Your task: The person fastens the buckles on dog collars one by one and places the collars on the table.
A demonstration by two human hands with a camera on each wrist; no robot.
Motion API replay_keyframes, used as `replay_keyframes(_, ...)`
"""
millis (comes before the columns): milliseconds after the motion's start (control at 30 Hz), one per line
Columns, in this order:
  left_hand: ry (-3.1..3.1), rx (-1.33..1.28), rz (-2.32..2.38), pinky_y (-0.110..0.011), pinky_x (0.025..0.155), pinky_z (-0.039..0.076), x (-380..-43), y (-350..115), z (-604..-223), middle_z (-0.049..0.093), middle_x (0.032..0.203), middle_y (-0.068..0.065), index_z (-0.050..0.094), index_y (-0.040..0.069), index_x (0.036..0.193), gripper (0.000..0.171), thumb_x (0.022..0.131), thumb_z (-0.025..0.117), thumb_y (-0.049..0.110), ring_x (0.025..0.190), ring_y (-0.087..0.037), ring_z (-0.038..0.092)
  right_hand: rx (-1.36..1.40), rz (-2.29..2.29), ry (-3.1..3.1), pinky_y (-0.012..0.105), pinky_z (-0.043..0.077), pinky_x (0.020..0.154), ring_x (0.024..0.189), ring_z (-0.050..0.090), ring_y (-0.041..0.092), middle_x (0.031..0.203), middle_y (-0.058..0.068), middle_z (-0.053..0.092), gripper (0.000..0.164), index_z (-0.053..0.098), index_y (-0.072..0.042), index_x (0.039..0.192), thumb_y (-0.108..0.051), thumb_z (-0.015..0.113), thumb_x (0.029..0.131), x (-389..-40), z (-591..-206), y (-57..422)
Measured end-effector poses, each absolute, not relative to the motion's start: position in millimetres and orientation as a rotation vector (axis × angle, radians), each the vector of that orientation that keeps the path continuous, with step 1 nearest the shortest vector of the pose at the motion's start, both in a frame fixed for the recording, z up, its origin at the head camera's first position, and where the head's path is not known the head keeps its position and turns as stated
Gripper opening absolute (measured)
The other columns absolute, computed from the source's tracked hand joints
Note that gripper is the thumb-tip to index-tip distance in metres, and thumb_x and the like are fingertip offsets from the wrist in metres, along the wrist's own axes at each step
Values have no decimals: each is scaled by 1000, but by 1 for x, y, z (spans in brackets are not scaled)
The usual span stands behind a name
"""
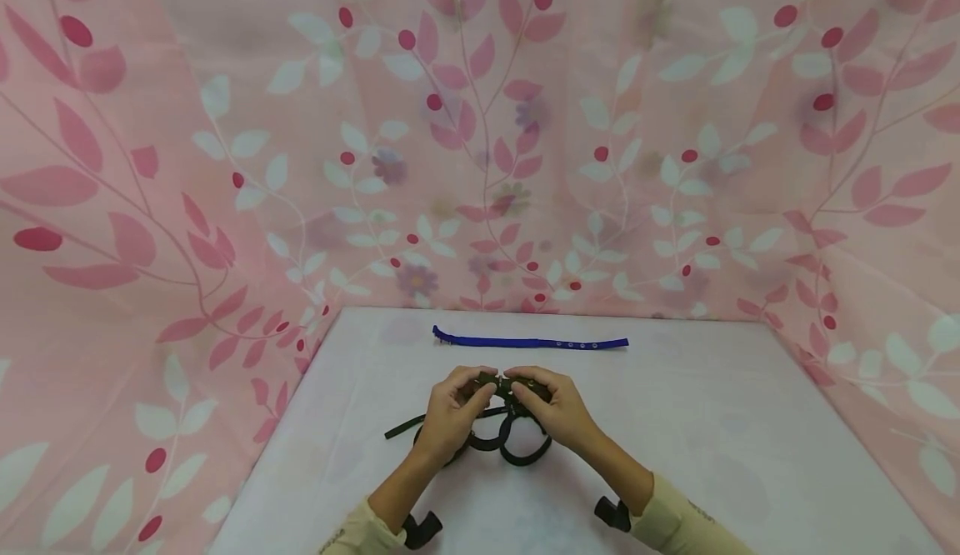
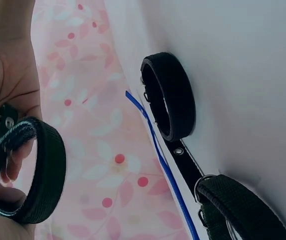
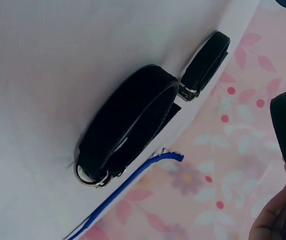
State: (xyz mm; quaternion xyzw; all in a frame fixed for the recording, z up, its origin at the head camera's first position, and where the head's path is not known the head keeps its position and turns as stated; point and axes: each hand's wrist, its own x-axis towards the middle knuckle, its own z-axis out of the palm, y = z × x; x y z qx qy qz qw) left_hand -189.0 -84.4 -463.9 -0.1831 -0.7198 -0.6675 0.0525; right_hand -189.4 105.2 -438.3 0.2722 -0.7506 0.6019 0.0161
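Collar [image 2: 53, 170], dark green, looped, held in front of the person over the white table [image 1: 720, 422]. Left hand [image 1: 453, 412] and right hand [image 1: 561, 409] close together, both clamped on it, thumbs against fingers. Metal eyelet [image 2: 9, 121] shows on its strap by the left palm. Two more dark looped collars on the table below: one nearer loop [image 2: 248, 210] with a metal ring, one farther loop [image 2: 175, 95]; can't match each to the head view, hands overlap them there. Blue strap [image 1: 517, 342] lies flat beyond the hands, near far edge, eyelets toward its right end. Pink floral cloth [image 1: 480, 138] behind.
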Motion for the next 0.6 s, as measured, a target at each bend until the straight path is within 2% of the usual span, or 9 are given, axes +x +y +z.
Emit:
replay_keyframes(133,-2197,-503,-2100,-26,65,52,-183,-84,-452,55,101,-15,62,6,110,22,91,58,15,75,-16,58,853,1942,-2320,25,55,75,89,67,16,103,17,67,23,61,2,111,-10,53,93,-191,-445,104)
replay_keyframes(267,-2166,-496,-2175,-27,71,54,-181,-82,-449,55,106,-16,60,2,112,24,91,57,15,79,-13,59,836,1952,-2309,24,55,76,92,66,15,107,14,67,23,63,-4,111,-14,53,93,-198,-457,103)
replay_keyframes(400,-2137,-533,-2197,-29,77,55,-181,-82,-448,56,108,-20,58,-1,112,24,92,55,13,87,-16,62,846,1958,-2317,25,55,76,91,67,15,107,10,68,24,64,-8,112,-17,58,91,-204,-467,102)
replay_keyframes(600,-2148,-537,-2179,-29,84,53,-178,-82,-445,61,106,-20,59,-1,111,24,92,55,13,94,-19,62,802,1943,-2372,26,56,70,82,68,27,97,13,70,24,66,-5,106,-17,66,85,-194,-454,98)
